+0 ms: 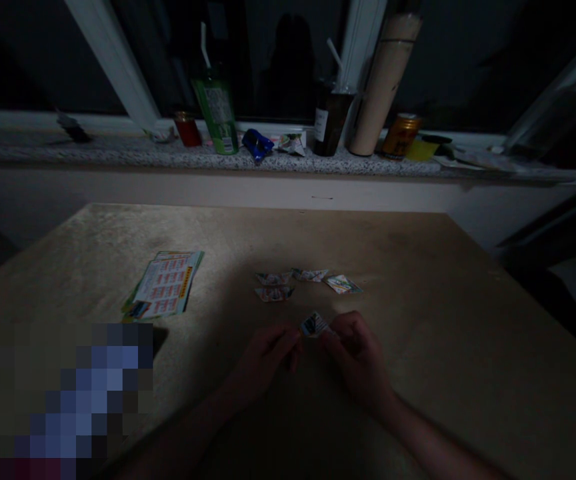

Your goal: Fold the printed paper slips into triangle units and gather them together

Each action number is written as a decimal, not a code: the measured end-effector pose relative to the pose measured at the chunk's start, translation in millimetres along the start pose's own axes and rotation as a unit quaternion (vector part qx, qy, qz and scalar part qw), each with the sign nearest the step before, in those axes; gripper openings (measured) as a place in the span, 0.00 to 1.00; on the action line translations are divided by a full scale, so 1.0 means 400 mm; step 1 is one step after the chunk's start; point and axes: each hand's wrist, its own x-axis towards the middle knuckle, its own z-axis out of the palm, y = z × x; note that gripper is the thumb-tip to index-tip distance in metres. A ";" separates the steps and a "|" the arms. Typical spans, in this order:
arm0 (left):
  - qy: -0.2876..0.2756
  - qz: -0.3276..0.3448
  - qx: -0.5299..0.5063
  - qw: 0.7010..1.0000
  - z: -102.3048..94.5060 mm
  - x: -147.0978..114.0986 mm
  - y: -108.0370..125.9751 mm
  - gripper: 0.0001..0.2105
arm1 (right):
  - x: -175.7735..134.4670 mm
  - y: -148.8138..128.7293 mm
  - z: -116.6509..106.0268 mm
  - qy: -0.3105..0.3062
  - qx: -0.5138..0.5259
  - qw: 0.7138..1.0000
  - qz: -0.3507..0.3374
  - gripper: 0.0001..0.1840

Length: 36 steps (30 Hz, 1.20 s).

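Between my two hands is a small folded piece of printed paper [314, 325], white with dark patches. My left hand [274, 352] pinches its left corner, thumb on top. The right-hand corner is pinched by my right hand [357, 350], with its fingers curled. Just beyond lie several similar folded paper pieces on the table: one at the right [344, 285], one at the back [310, 275], and two stacked in depth at the left, the nearer folded piece [274, 293] facing me. A stack of printed sheets [165, 285] rests further left.
The brown table [393, 253] meets a wall below a speckled stone sill [138, 155]. On the sill stand a green drink container [217, 110], a dark cup with a straw [332, 123], a tall beige cylinder [385, 87] and an orange can [401, 137]. A pixelated block hides the lower left.
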 end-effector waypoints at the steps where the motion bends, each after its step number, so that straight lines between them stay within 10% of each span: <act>1: 0.003 0.000 -0.009 1.000 -0.001 -0.001 0.000 0.17 | -0.003 0.001 -0.001 0.003 -0.019 1.000 -0.004 0.12; 23: -0.027 -0.018 0.048 0.998 0.000 0.009 -0.007 0.19 | -0.005 -0.006 0.017 -0.026 0.022 0.998 0.057 0.13; 36: -0.042 -0.025 -0.007 0.999 0.000 0.004 -0.010 0.18 | 0.007 -0.005 -0.002 -0.070 -0.144 0.987 -0.006 0.17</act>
